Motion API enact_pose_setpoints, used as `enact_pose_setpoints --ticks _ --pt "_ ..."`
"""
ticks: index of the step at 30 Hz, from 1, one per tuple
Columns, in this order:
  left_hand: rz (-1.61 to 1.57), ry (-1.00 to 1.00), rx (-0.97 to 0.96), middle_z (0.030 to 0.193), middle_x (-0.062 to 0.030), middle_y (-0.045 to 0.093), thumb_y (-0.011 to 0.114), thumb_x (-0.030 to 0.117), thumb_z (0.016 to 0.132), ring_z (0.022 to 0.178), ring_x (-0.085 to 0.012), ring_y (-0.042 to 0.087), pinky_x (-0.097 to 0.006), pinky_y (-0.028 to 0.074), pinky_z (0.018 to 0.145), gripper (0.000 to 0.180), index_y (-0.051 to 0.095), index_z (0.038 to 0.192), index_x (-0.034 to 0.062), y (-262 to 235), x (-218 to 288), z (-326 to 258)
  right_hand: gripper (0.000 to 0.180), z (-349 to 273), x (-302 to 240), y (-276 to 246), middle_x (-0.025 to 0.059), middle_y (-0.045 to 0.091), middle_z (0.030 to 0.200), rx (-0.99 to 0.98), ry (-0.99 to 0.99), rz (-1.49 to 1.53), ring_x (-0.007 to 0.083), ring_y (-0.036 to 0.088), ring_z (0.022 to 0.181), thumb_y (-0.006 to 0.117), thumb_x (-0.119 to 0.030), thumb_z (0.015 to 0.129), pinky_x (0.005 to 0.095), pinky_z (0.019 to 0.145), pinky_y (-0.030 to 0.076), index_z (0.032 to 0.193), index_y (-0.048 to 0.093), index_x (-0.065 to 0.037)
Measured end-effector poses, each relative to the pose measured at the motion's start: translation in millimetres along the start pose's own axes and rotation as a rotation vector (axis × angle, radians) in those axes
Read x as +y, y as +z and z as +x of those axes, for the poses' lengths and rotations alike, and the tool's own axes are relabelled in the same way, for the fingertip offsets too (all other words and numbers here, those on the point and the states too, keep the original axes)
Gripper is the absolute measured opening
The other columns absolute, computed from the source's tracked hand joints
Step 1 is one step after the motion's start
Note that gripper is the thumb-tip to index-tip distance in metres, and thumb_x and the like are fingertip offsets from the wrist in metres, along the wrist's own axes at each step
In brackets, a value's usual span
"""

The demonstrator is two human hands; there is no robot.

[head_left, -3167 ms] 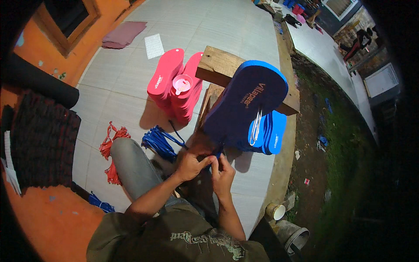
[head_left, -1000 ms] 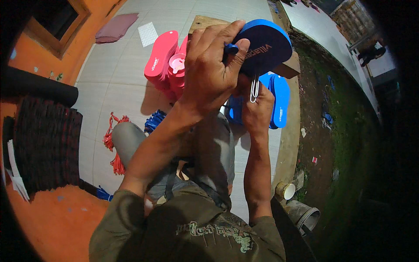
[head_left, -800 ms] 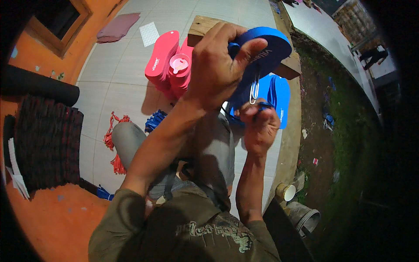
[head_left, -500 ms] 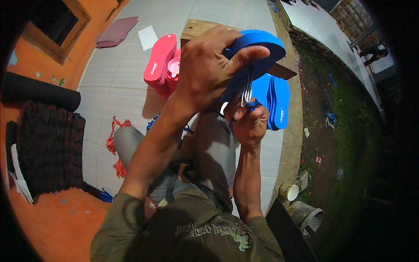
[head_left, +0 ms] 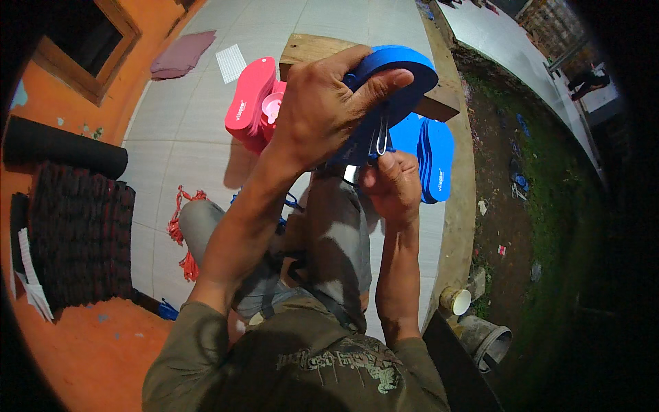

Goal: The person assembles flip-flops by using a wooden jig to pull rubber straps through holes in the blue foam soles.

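My left hand (head_left: 317, 110) is wrapped round a blue foam sandal sole (head_left: 395, 60), held tilted above my lap with the thumb across it. A bent metal wire loop (head_left: 382, 137) sticks out from the sole's lower side. At the loop's end a blue sandal strap (head_left: 379, 152) is hooked, partly hidden. My right hand (head_left: 394, 187) is closed below it, thumb and fingers pinching the strap. Behind the hands lies a wooden block (head_left: 309, 49). A stack of blue soles (head_left: 437, 161) lies right of it, and a stack of pink soles (head_left: 248, 99) on its left.
A small pink dish (head_left: 272, 107) rests on the pink soles. Red straps (head_left: 177, 213) lie by my left knee. A dark rolled sheet (head_left: 65, 147) and dark stacked material (head_left: 79, 237) stand along the orange wall. A ledge (head_left: 461, 220) borders the tiles, with containers (head_left: 455, 301) nearby.
The sole and left hand have shifted slightly left. My right hand has turned and closed up tighter at the strap, near the wire loop's end.
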State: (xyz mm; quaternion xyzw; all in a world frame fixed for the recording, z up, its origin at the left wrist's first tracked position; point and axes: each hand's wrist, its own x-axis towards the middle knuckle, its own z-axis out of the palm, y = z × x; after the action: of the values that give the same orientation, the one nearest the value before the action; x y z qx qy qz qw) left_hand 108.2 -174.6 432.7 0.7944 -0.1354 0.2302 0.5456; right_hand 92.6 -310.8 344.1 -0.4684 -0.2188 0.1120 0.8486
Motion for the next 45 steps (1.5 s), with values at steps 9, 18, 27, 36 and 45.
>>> enact_pose_setpoints --ticks 9,18,27,36,45 --pt "-0.345 -0.068 -0.064 0.069 -0.0036 0.061 0.057 0.048 0.077 0.063 -0.008 0.055 -0.024 0.044 0.055 0.049 0.061 0.083 -0.0009 -9 -21 -17 0.03 -1 -23 6 0.0021 0.053 0.07 0.349 -0.08 -0.418 0.0083 0.05 0.06 0.05 -0.029 0.088 0.0215 0.056 0.041 0.085 0.058 0.0" --pt "-0.576 -0.151 -0.044 0.08 -0.001 0.062 0.064 0.032 0.077 0.071 -0.0047 0.053 -0.02 0.045 0.064 0.037 0.06 0.094 -0.0007 -4 -11 -35 0.026 10 -33 45 0.0031 0.055 0.085 0.415 -0.269 -0.527 0.0075 0.05 0.074 0.053 -0.023 0.087 0.0201 0.066 0.041 0.099 0.054 -0.001" --pt "-0.221 0.009 0.182 0.066 -0.0062 0.055 0.062 0.025 0.078 0.059 -0.0169 0.054 -0.027 0.043 0.057 0.023 0.057 0.078 0.0018 7 13 -152 0.046 -100 -12 70 0.0139 0.051 0.104 0.272 -0.117 -0.637 0.0236 0.047 0.099 0.052 -0.039 0.082 0.0376 0.088 0.032 0.101 0.048 0.003" --pt "-0.281 -0.122 -0.082 0.085 -0.0077 0.053 0.058 0.036 0.08 0.076 -0.0169 0.051 -0.027 0.041 0.068 0.036 0.059 0.091 0.001 -1 7 -167 0.032 -127 -23 48 0.0125 0.058 0.097 0.305 -0.038 -0.438 0.0186 0.057 0.088 0.066 0.0 0.072 0.0312 0.077 0.046 0.098 0.048 -0.002" --pt "-0.109 0.337 -0.1 0.084 -0.0111 0.059 0.062 0.019 0.077 0.073 -0.022 0.058 -0.03 0.047 0.062 0.025 0.062 0.095 0.0007 -7 4 -140 0.014 -81 -44 26 0.0079 0.064 0.083 -0.044 -0.531 -0.76 0.0239 0.06 0.081 0.057 -0.016 0.076 0.0416 0.082 0.041 0.083 0.045 -0.015"
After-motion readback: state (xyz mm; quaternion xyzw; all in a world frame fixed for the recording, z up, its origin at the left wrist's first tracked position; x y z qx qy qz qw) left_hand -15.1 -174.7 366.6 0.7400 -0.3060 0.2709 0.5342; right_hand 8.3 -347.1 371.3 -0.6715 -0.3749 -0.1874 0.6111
